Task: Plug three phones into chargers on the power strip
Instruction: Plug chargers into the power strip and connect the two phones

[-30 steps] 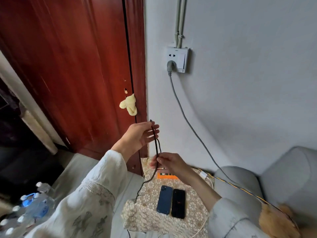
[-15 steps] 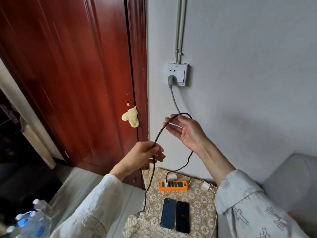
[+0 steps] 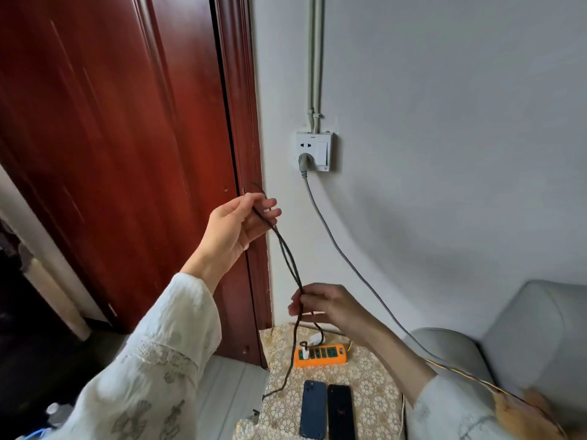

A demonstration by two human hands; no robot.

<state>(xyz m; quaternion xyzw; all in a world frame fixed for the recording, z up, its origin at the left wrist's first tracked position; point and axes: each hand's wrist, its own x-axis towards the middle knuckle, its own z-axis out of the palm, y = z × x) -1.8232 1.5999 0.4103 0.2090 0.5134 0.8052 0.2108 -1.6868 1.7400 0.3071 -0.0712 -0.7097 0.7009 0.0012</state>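
Note:
A thin black charging cable [image 3: 287, 258] runs doubled between my hands. My left hand [image 3: 238, 223] is raised in front of the door frame and pinches the cable's folded top. My right hand [image 3: 324, 306] is lower, above the table, with its fingers closed around both strands. Below it the cable drops to a white charger [image 3: 305, 353] plugged into the orange power strip [image 3: 320, 355], and another length trails off the table's left edge. A blue phone [image 3: 313, 409] and a black phone [image 3: 341, 412] lie side by side near the table's front. No third phone is visible.
The small table [image 3: 371, 385] has a lace-patterned cloth. A dark red door [image 3: 127, 154] stands at the left. A wall socket [image 3: 314, 151] holds a grey plug whose cord [image 3: 349, 262] runs down to the right. A grey sofa [image 3: 508, 344] is at the right, water bottles [image 3: 54, 414] at bottom left.
My left hand has risen from waist height to the door frame with the cable's fold. My right hand dropped from near the socket to just above the power strip, gripping both strands.

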